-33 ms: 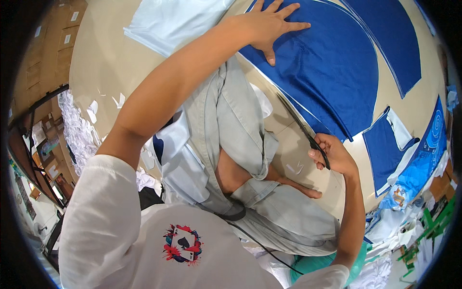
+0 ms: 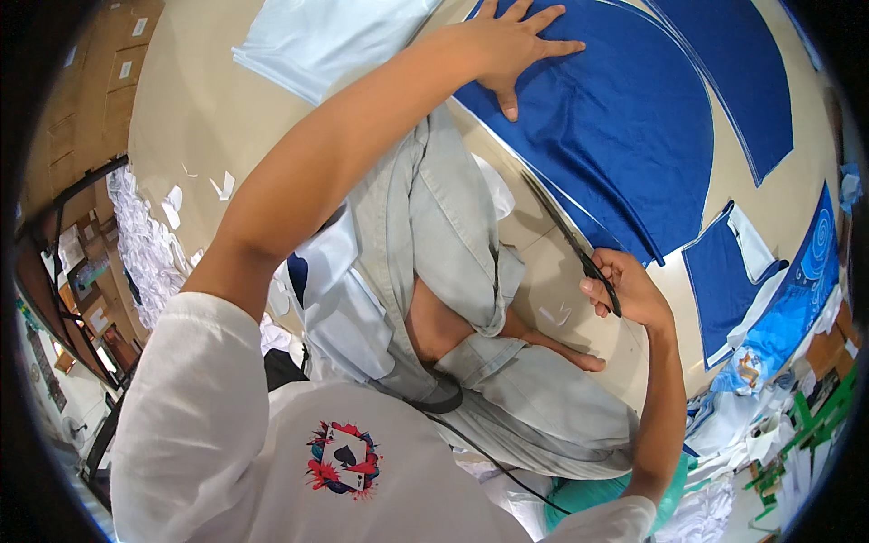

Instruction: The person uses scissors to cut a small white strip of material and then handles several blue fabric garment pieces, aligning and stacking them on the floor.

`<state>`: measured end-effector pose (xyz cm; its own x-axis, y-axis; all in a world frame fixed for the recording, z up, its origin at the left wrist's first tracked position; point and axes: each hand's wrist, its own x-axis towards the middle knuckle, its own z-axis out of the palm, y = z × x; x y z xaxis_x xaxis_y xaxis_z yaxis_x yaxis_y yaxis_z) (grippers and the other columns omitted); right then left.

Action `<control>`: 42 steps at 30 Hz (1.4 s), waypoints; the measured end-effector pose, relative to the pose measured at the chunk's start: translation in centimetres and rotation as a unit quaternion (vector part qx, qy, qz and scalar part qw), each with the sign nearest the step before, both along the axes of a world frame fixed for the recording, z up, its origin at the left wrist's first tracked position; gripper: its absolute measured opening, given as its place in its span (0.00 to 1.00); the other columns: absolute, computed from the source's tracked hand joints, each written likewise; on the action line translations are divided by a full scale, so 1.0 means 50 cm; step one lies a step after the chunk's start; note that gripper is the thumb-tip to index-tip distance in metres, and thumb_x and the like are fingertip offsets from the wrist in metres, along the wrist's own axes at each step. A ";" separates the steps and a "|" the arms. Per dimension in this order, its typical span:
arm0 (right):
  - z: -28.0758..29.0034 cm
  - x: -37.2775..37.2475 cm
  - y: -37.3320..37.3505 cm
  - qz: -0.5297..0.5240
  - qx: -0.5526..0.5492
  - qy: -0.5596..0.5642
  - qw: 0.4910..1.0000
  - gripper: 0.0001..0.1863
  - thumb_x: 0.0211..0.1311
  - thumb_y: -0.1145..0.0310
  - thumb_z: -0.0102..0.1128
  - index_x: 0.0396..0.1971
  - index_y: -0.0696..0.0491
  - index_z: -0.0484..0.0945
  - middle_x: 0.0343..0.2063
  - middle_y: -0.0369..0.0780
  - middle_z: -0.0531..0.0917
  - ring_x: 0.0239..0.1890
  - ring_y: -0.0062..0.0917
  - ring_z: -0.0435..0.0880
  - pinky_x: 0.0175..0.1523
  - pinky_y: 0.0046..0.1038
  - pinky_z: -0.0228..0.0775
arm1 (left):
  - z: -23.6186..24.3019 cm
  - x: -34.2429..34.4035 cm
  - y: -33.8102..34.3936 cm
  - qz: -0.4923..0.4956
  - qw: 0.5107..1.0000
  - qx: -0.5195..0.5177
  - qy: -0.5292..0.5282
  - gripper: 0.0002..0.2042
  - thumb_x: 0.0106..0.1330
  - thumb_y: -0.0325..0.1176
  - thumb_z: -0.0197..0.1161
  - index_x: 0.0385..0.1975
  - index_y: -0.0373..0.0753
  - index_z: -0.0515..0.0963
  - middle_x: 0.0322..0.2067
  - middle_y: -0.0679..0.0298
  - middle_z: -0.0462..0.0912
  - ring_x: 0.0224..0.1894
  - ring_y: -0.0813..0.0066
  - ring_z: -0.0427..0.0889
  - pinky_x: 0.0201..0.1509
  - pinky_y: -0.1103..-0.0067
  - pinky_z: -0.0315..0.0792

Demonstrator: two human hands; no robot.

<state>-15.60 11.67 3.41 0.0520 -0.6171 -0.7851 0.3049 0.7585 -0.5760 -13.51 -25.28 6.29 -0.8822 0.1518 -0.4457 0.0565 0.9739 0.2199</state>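
A large piece of shiny dark blue fabric (image 2: 634,118) with a curved right edge and a thin white margin lies on the floor in front of me. My left hand (image 2: 516,54) rests on its upper left part, fingers spread. To the right, my right hand (image 2: 625,288) grips black-handled scissors (image 2: 566,226). Their long dark blades point up and left, alongside the fabric's lower left edge. Some of the right fingers are hidden around the handles. Small wrinkles run through the blue fabric between both hands.
Light blue fabric (image 2: 330,45) lies at the upper left. Another dark blue strip (image 2: 733,81) and a cut blue piece (image 2: 729,281) lie on the right, near a printed blue bag (image 2: 787,308). White scraps (image 2: 149,253) pile at left beside cardboard boxes (image 2: 90,100). My crossed legs (image 2: 453,217) occupy the middle.
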 end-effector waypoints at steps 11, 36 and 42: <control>0.000 0.006 -0.034 -0.058 0.010 -0.004 0.998 0.20 0.63 0.58 0.73 0.26 0.52 0.71 0.16 0.32 0.75 0.15 0.14 0.74 0.19 0.19 0.61 | -0.040 -0.017 -0.007 0.023 0.999 0.025 -0.003 0.64 0.38 0.44 0.87 0.79 0.57 0.49 0.79 0.48 0.39 0.78 0.36 0.43 0.77 0.44 0.49; -0.013 -0.003 -0.066 -0.038 0.002 0.010 0.999 0.18 0.63 0.59 0.72 0.26 0.54 0.74 0.15 0.34 0.77 0.14 0.14 0.76 0.18 0.19 0.63 | -0.036 -0.018 -0.005 0.032 0.999 0.028 -0.030 0.64 0.39 0.43 0.87 0.79 0.57 0.48 0.80 0.50 0.35 0.79 0.36 0.41 0.78 0.47 0.50; -0.022 -0.008 -0.058 -0.042 -0.009 0.002 0.999 0.19 0.63 0.55 0.73 0.26 0.53 0.74 0.15 0.34 0.78 0.14 0.14 0.76 0.18 0.18 0.64 | -0.031 -0.023 -0.003 0.031 0.998 0.024 -0.048 0.64 0.40 0.43 0.86 0.79 0.57 0.48 0.80 0.50 0.36 0.79 0.37 0.41 0.78 0.47 0.50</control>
